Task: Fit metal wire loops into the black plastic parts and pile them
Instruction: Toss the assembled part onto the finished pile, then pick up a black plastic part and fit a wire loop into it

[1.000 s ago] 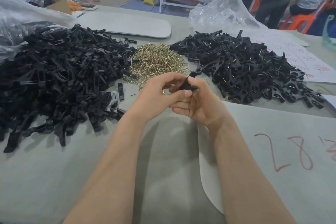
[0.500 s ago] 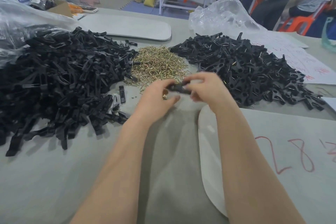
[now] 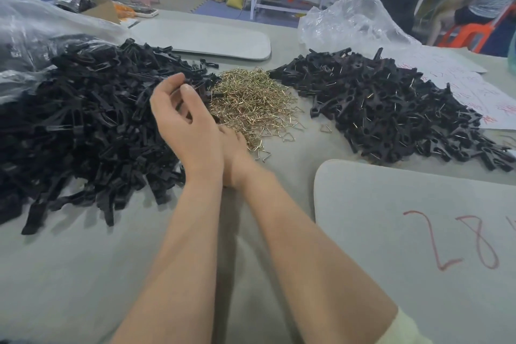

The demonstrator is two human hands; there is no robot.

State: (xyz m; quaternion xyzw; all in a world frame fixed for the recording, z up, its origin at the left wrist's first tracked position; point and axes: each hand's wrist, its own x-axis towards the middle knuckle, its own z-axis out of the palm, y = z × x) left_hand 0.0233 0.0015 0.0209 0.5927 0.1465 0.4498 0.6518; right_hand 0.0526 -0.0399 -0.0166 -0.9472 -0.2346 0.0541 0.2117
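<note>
Piles of black plastic parts fill both sides of the frame, two in all, and the pieces in each are too many to count. The left pile point(image 3: 83, 126) is the larger, a tangle of long, flat, matt black pieces with no metal showing. The right pile point(image 3: 391, 112) holds parts of the same black, but thin glints of wire stick out of many of them.

Between the two piles, at centre frame, lies one heap of wire loops point(image 3: 251, 98). They are brass-coloured and shiny, each bent into a small open triangle. A few strays lie apart at the near edge of the heap.

Two hands are in view, crossing at the wrists. The left hand point(image 3: 184, 123) is raised at the right edge of the left pile, its fingers loosely curled and its thumb apart from them, with nothing seen in its grasp. The right hand point(image 3: 236, 145) sits at the near edge of the wire heap. It is mostly hidden behind the left wrist, so I cannot tell how its fingers lie.

Everything rests on a grey table point(image 3: 83, 274). Two grey rounded boards lie on it, one at upper centre point(image 3: 206, 38) and one at lower right point(image 3: 405, 232) marked with red numerals. Two clear plastic bags sit at upper left point(image 3: 42, 25) and upper right point(image 3: 351, 22).
</note>
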